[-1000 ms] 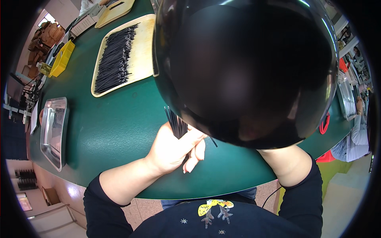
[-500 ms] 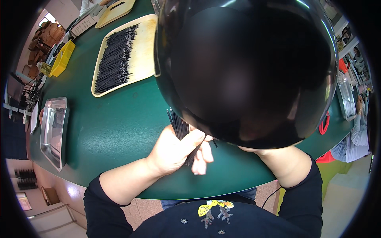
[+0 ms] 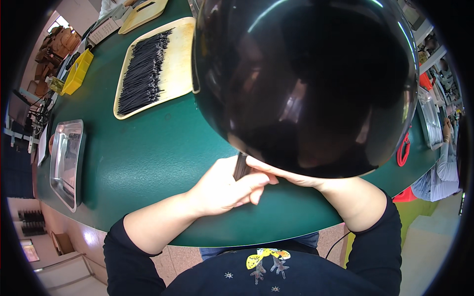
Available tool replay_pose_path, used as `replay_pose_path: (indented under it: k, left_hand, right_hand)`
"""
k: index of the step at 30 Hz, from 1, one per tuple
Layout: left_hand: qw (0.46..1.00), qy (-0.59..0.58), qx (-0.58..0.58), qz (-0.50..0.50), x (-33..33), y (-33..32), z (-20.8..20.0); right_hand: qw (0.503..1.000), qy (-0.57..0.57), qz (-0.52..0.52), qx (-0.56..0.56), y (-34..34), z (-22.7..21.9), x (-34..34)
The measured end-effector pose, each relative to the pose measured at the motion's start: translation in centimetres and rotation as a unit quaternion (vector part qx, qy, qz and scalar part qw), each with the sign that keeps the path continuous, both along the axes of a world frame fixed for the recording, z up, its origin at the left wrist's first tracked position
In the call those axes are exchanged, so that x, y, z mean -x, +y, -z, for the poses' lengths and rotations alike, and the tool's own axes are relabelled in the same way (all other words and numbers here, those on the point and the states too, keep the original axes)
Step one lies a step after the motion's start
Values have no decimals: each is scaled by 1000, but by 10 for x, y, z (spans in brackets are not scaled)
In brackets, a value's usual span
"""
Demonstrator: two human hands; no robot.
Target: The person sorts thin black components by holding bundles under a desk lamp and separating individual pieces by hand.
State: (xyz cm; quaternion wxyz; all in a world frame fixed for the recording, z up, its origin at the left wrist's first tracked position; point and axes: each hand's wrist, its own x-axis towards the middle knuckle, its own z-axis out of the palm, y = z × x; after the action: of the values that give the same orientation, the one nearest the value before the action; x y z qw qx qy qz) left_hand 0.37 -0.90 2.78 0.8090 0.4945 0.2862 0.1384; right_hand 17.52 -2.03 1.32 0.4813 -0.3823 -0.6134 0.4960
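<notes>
My left hand [image 3: 219, 186] is closed round a compact bundle of thin black wires [image 3: 241, 166], its thumb lying across the near side. The bundle stands up out of the fist, and its lower end is hidden in the palm. My right hand [image 3: 301, 178] reaches in from the right, with outstretched fingers against the bundle and close to the left fingers. A large glossy black dome [image 3: 306, 98] hangs over my right hand and hides much of it, so its grip cannot be made out.
A cream tray [image 3: 177, 64] with many black wires [image 3: 143, 69] lies on the green table [image 3: 133, 163]. At left are a clear tray [image 3: 69, 163] and a yellow bin [image 3: 78, 72]. Red-handled tool [image 3: 404, 150] and another clear tray [image 3: 431, 121] lie right, near another person [image 3: 442, 172].
The wire ends that fanned out above my left hand are now drawn together and lower in the fist. My right fingers have come up to the bundle. The dome has shifted slightly upward.
</notes>
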Motion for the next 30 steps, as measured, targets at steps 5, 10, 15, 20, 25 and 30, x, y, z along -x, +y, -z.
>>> replay_pose_path:
  k: [5, 10, 15, 20, 25, 30]
  left_hand:
    - [987, -45, 15, -153, 6, -3, 7]
    - [987, -60, 62, -136, 6, -3, 9]
    - [978, -96, 156, -95, 9, -1, 5]
    - [985, -55, 74, -149, 6, -5, 9]
    - [984, -61, 35, -163, 8, -5, 11]
    - [985, -56, 26, -159, 8, -3, 9]
  right_hand:
    - [997, 36, -65, 14, 13, 15, 4]
    - [916, 273, -262, 134, 27, 25, -24]
    - [991, 46, -70, -103, 12, 17, -3]
    - [997, 54, -11, -49, 7, 10, 3]
    - [990, 94, 69, -78, 12, 30, 3]
    - [987, 78, 91, -107, 11, 20, 2]
